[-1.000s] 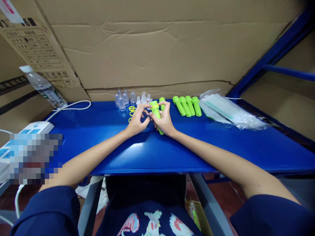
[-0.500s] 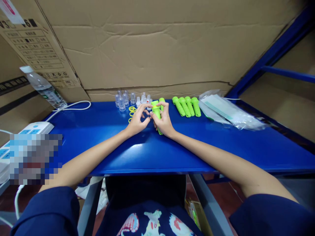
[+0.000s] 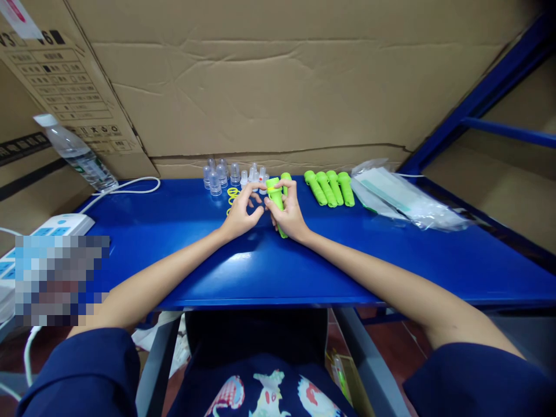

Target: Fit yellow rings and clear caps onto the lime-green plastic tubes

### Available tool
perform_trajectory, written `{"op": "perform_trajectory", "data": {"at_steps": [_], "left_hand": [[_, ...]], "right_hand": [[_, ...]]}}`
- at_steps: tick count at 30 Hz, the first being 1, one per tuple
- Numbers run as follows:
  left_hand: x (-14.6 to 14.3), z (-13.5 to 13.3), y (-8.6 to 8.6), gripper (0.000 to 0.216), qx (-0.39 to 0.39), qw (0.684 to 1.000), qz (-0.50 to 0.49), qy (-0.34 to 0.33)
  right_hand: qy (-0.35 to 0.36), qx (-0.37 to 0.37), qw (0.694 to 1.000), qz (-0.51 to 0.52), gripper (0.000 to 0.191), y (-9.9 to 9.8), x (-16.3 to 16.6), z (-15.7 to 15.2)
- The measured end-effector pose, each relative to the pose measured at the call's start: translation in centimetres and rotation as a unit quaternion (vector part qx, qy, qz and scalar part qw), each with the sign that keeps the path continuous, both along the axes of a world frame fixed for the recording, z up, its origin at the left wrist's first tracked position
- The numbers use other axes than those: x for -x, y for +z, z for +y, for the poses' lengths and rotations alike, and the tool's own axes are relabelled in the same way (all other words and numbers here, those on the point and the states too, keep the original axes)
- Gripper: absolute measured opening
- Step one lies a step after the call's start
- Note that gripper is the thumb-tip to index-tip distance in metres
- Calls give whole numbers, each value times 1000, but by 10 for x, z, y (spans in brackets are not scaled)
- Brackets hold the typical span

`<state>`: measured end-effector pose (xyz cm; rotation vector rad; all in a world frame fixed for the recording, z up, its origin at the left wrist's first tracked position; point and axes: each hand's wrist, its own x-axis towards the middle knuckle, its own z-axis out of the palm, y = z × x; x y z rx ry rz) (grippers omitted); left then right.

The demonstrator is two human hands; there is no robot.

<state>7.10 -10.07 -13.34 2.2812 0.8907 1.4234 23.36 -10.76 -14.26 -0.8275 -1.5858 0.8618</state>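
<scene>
Both hands (image 3: 240,215) (image 3: 289,216) at green tube (image 3: 276,197), unmoved

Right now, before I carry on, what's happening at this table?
A person's right hand grips a green tube, slanted, while the left hand has its index finger up by the tube's top end. Yellow rings and clear domed pieces sit to the left on the blue table; four similar tubes lie side by side to the right.

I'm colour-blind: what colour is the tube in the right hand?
Lime green: the tube, head view.
</scene>
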Motion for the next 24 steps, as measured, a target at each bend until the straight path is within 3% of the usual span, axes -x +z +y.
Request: {"op": "perform_trajectory", "data": {"at_steps": [10, 24], "left_hand": [[-1, 0, -1, 36, -1, 1000, -4, 1], [-2, -4, -2, 36, -12, 1000, -5, 11]], "right_hand": [[44, 61, 995, 59, 62, 0, 1, 0], [59, 85, 990, 100, 54, 4, 3, -1]]}}
